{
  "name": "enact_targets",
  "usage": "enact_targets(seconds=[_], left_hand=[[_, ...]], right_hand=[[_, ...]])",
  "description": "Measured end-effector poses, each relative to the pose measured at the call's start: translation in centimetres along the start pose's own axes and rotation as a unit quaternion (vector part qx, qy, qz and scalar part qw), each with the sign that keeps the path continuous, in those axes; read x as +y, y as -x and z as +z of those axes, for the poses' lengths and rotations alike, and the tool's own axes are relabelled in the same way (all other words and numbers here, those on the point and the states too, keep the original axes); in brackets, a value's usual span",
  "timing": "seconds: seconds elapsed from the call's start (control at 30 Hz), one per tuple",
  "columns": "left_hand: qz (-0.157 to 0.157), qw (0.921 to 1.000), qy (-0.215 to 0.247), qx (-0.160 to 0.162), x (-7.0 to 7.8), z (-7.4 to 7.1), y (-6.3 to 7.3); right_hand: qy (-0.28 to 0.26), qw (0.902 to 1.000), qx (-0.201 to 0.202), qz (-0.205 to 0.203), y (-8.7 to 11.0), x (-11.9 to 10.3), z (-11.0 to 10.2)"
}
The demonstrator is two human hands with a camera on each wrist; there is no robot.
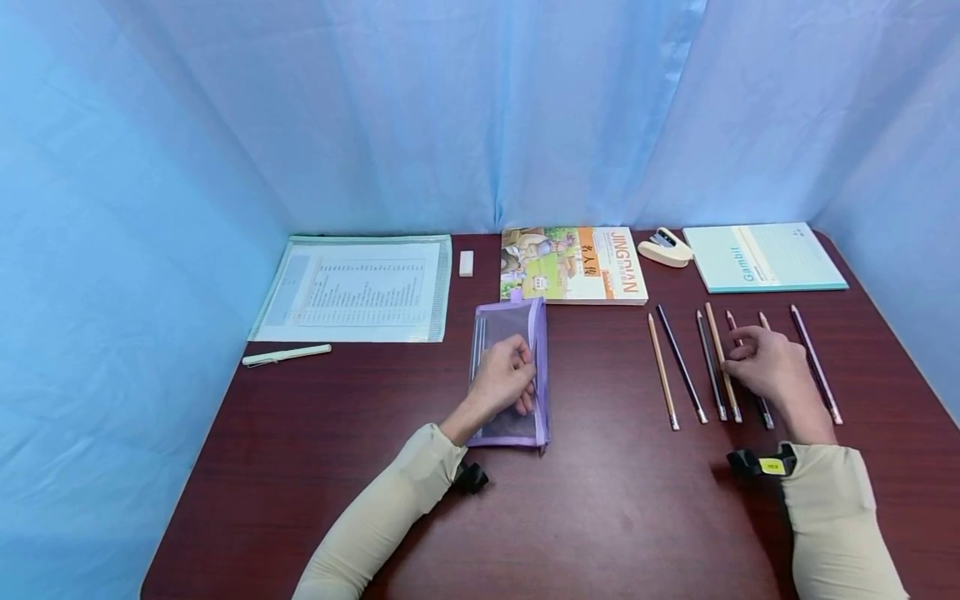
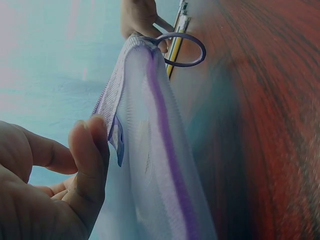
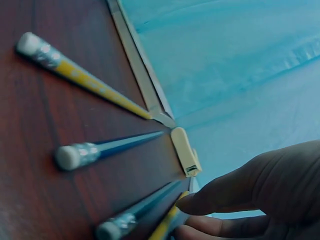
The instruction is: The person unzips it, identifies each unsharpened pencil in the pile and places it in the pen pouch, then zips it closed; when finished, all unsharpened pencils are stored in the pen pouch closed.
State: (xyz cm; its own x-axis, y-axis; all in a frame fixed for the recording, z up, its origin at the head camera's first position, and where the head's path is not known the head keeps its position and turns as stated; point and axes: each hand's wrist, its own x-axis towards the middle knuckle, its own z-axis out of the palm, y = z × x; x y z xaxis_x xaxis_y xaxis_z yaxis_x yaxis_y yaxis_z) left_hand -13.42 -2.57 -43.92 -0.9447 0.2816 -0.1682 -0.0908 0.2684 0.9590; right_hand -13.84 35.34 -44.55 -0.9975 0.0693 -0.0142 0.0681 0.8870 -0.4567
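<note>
A purple mesh zip pouch (image 1: pixel 542 375) lies in the middle of the table. My left hand (image 1: pixel 504 377) is over it, and in the left wrist view its fingertips pinch the raised zip edge of the pouch (image 2: pixel 155 100). A dark loop hangs from the pouch's far corner. To the right lies a row of pencils with white erasers. My right hand (image 1: pixel 768 367) reaches down into this row. Its thumb and fingertips pinch a yellow pencil (image 1: pixel 732 396), seen low in the right wrist view beside a dark pencil (image 3: pixel 150 202). My right hand partly hides the pencils beyond it.
Along the back are a mesh-edged document folder (image 1: pixel 352 287), an eraser (image 1: pixel 466 263), an illustrated book (image 1: pixel 570 265), a cream stapler (image 1: pixel 665 249) and a light green notebook (image 1: pixel 780 258). A pale green pen (image 1: pixel 287 356) lies at the left. Blue curtain surrounds the table's back and sides.
</note>
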Motion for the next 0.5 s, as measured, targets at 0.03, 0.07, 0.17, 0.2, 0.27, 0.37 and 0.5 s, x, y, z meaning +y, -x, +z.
enact_targets(seconds=[0.03, 0.07, 0.17, 0.2, 0.27, 0.37, 0.5], left_hand=[[0.0, 1.0, 0.0, 0.0, 0.0, 0.0, 0.0], [0.0, 1.0, -0.001, 0.0, 0.0, 0.0, 0.0], [-0.002, 1.0, 0.0, -0.001, 0.0, 0.1, 0.0], [-0.002, 1.0, 0.001, -0.001, 0.0, 0.1, 0.0], [-0.002, 1.0, 0.004, -0.002, 0.0, 0.1, 0.0], [-0.001, 1.0, 0.006, -0.001, 0.0, 0.1, 0.0], [-0.001, 1.0, 0.003, 0.0, -0.1, 0.0, 0.0]], right_hand=[[0.007, 1.0, -0.001, 0.006, 0.0, -0.1, 0.1], [0.013, 0.9998, -0.003, 0.012, 0.0, -0.2, 0.2], [0.027, 0.9991, -0.01, 0.03, 0.1, -0.4, 0.4], [0.032, 0.9989, -0.011, 0.034, 0.1, -0.5, 0.5], [0.04, 0.9984, -0.011, 0.038, 0.1, -0.6, 0.5], [0.046, 0.9979, -0.011, 0.046, 0.1, -0.9, 0.6], [0.044, 0.9971, -0.004, 0.061, 0.3, -1.2, 0.3]])
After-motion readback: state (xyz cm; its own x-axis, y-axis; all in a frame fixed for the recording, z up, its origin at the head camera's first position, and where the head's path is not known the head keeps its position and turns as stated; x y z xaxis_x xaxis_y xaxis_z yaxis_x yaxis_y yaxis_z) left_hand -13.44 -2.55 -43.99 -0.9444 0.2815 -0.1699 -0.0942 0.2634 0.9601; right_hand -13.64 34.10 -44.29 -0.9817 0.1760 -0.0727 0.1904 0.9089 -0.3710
